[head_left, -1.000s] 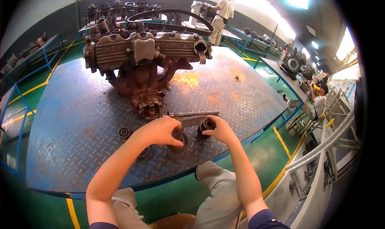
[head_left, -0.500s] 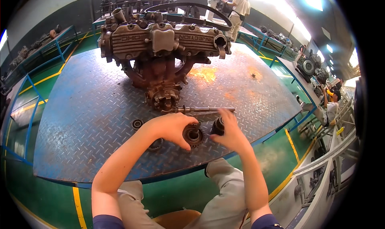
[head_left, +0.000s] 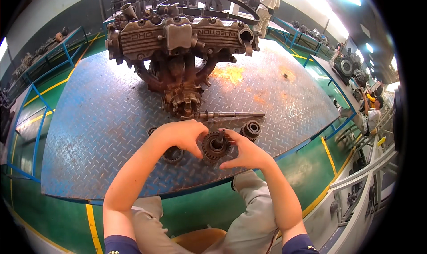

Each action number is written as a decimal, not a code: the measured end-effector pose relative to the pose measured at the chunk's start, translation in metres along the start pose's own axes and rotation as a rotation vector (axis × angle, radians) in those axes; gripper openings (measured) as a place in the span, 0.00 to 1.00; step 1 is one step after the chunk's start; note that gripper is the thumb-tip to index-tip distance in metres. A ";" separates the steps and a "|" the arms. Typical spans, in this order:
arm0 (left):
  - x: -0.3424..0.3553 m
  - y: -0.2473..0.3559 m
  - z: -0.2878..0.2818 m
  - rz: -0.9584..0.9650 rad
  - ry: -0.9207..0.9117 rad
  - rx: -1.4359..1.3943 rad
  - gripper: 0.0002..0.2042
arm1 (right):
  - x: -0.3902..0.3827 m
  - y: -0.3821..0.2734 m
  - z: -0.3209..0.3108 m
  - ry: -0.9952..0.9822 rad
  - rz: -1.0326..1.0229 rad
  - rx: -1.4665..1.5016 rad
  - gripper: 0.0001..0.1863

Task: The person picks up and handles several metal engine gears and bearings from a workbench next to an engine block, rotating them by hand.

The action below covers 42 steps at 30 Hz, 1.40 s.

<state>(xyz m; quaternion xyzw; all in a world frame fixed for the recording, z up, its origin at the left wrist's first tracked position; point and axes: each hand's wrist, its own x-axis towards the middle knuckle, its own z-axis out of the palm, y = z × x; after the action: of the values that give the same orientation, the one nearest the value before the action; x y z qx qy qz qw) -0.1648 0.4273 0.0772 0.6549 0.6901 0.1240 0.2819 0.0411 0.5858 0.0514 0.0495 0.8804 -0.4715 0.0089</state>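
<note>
Left hand (head_left: 188,136) and right hand (head_left: 246,153): thumbs and fingers apart, flanking the toothed gear (head_left: 215,146) near the front edge of the tabletop (head_left: 111,103); contact cannot be confirmed. Left forearm (head_left: 140,172) partly hides a small round part (head_left: 151,131).

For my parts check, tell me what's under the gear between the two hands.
The patterned metal tabletop shows around the gear; whatever lies directly beneath is covered by the gear itself and cannot be seen.
</note>
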 end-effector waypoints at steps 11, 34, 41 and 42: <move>-0.022 -0.057 -0.012 -0.426 0.193 0.214 0.33 | 0.011 -0.017 0.009 0.061 0.038 -0.067 0.52; -0.019 -0.011 -0.014 -0.150 0.261 0.177 0.26 | 0.012 -0.013 0.013 0.067 0.006 -0.047 0.52; -0.035 0.039 -0.029 0.259 0.628 -0.003 0.29 | 0.014 -0.003 0.014 0.077 -0.052 0.007 0.50; -0.037 0.047 -0.031 0.294 0.594 0.038 0.29 | 0.015 -0.003 0.013 0.061 -0.063 -0.023 0.49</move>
<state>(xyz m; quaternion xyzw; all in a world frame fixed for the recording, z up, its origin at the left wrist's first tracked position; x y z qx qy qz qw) -0.1434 0.4030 0.1355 0.6881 0.6423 0.3358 0.0352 0.0260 0.5743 0.0459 0.0360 0.8869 -0.4595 -0.0320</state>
